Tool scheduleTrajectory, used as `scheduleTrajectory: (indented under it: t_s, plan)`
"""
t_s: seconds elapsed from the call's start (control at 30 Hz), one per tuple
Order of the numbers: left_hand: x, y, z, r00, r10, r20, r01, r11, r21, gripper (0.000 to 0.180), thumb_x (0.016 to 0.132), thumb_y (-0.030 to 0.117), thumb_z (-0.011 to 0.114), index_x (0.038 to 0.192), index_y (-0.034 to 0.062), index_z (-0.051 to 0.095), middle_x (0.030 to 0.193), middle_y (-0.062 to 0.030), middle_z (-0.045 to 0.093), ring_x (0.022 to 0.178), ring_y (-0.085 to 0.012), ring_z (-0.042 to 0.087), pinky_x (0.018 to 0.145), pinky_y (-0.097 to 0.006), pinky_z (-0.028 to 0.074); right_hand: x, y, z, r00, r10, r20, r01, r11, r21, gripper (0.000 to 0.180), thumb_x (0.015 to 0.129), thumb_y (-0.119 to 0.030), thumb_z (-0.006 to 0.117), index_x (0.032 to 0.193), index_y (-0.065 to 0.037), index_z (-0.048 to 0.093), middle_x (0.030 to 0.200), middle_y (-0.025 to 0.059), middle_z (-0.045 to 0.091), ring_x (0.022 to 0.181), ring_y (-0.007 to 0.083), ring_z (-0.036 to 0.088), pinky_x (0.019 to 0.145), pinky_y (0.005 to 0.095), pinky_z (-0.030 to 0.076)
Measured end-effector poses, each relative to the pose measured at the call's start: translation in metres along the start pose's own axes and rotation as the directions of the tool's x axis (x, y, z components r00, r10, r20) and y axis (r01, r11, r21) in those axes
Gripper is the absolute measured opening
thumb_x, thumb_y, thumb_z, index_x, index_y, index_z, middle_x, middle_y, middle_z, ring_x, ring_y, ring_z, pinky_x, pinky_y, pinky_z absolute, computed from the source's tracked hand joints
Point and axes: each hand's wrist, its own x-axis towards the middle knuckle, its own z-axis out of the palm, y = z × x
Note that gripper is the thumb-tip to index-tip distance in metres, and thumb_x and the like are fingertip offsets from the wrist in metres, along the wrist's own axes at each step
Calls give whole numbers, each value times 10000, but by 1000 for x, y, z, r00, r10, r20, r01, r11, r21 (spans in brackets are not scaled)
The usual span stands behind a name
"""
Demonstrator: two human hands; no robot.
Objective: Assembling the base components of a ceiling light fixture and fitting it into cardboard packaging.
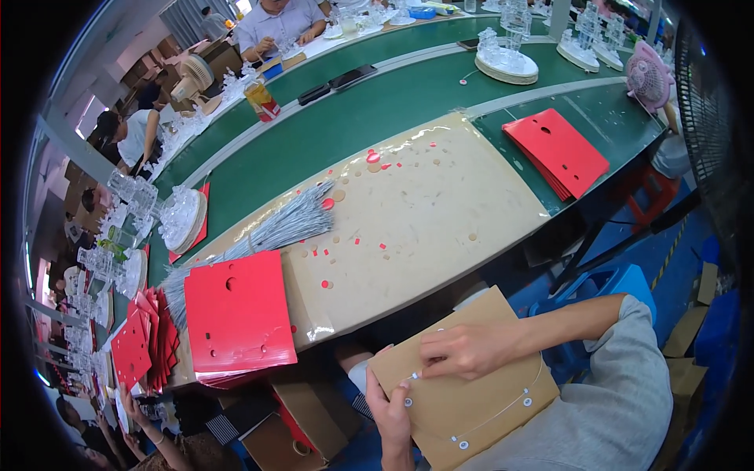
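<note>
One brown card (471, 392), two hands on it, left hand (390, 416), right hand (463, 351).

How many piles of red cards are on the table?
3. One stack of red cards lies near the person's left, a fanned pile sits at the far left edge, and another stack is at the right. More could be hidden off the edges.

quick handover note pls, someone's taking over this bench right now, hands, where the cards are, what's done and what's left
Left hand: grips the near edge of the brown card on the lap.
Right hand: fingertips pinch at a thin white tie by the card's upper holes.
Done: ties already run through several white-ringed holes on the card.
Left: the stack of red cards on the bench's near left, another red stack at far right, and the bundle of grey ties beside the near stack.
</note>
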Motion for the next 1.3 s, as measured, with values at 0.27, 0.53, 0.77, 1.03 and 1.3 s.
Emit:
scheduleTrajectory:
  t_s: [0.27, 0.53, 0.77, 1.03, 1.3]
  plan:
    - [-1, 9, 2, 1000, -22, 16, 23, 995, -99, 831, 724, -11, 548, 1535, 17, 368, 1309, -129, 573, 1207, -225, 578, 1058, -336, 439, -7, -5, -4, 999, -22, -37, 14, 980, -199, 237, 792, -52, 691, 1017, 20, 704, 915, 98, 600, 857, 245, 631, 701, 328, 564]
    - [0, 3, 0, 987, 154, 42, -153, 988, -31, 827, 738, -56, 534, 1545, -5, 360, 1391, -157, 535, 1263, -240, 550, 1086, -341, 424, -6, -8, 2, 999, -47, -27, 37, 955, -293, 239, 803, -72, 645, 1007, 52, 654, 922, 108, 579, 898, 236, 616, 749, 337, 559]
    - [0, -1, -9, 996, 62, 63, -65, 997, 40, 540, 760, -29, 567, 1299, -36, 591, 1313, -129, 573, 1182, -209, 579, 1024, -311, 447, 0, -7, 2, 997, -81, 12, 81, 954, -288, 249, 805, -81, 645, 1020, 45, 645, 935, 104, 586, 936, 225, 616, 756, 340, 565]
    - [3, -2, -10, 991, 106, 77, -114, 988, 103, 484, 775, 6, 579, 1256, -30, 611, 1228, -115, 580, 1143, -197, 576, 1012, -312, 443, -8, -10, 1, 998, -62, -23, 48, 917, -395, 240, 805, -90, 644, 1004, 43, 650, 927, 103, 594, 916, 225, 614, 757, 324, 558]
    - [2, 0, -10, 995, 69, 69, -74, 994, 79, 460, 818, 12, 584, 1276, -28, 601, 1226, -128, 592, 1153, -200, 571, 1027, -313, 436, 4, -9, 4, 995, -94, 36, 100, 908, -406, 258, 782, -90, 659, 991, 62, 648, 919, 113, 609, 923, 220, 619, 763, 318, 552]
